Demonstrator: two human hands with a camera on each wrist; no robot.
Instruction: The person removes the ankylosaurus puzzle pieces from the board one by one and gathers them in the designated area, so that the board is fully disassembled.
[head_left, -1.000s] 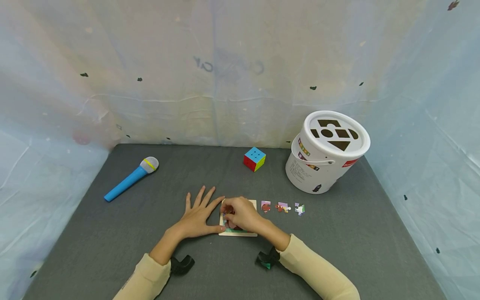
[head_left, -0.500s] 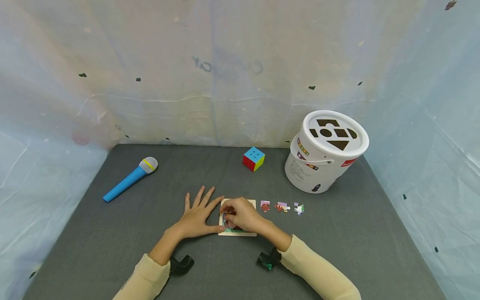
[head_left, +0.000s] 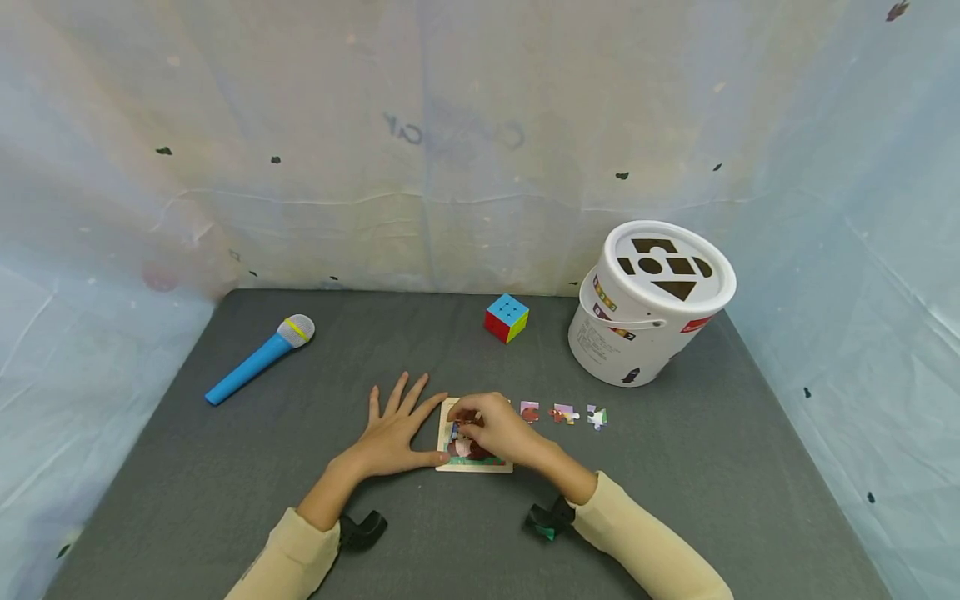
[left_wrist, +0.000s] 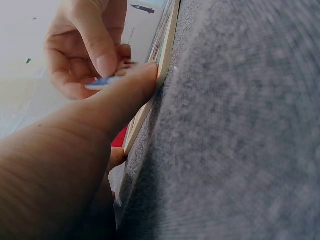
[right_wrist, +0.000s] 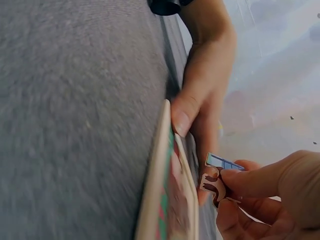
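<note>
A small wooden-framed jigsaw puzzle lies on the table, its picture partly hidden under my right hand. That hand pinches a puzzle piece with brown, cream and blue print between thumb and fingers, tilted and held just above the frame. In the left wrist view the blue corner of the puzzle piece shows below the right thumb. My left hand is spread on the table at the puzzle's left side. Its thumb presses the frame's lower left edge, and its index fingertip is at the upper left corner.
Three loose puzzle pieces lie in a row right of the frame. Farther back stand a colour cube and a white lidded bucket with shaped holes. A blue toy microphone lies at the left. Plastic sheeting surrounds the table.
My right hand has lifted and shifted slightly right, pinching the puzzle piece, so more of the puzzle picture shows. The left hand keeps its place.
</note>
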